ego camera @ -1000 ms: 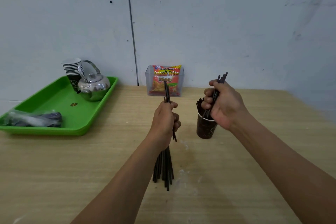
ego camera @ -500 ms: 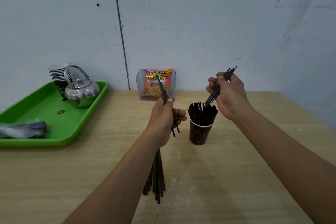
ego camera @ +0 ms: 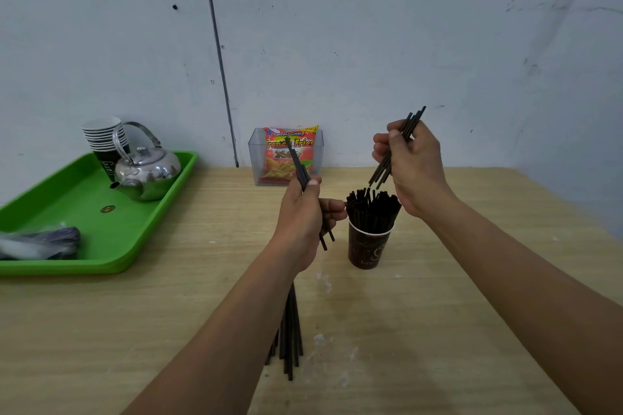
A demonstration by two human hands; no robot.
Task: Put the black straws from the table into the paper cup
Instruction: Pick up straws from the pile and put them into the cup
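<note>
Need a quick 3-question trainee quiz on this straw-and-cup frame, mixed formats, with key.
1. True or false: the right hand holds its straws above the paper cup.
2. What does the left hand grip? A) kettle B) black straws C) snack bag
3. Where do loose straws remain?

Key: 1 true; 2 B; 3 on the table, under the left forearm.

The left forearm (ego camera: 236,323) covers the far part of the loose straws (ego camera: 289,340) on the tabletop (ego camera: 438,330). The wrapped bundle (ego camera: 40,242) in the green tray (ego camera: 101,266) is cut by the left edge, its contents unclear. The cup (ego camera: 369,248) lettering is unreadable.
</note>
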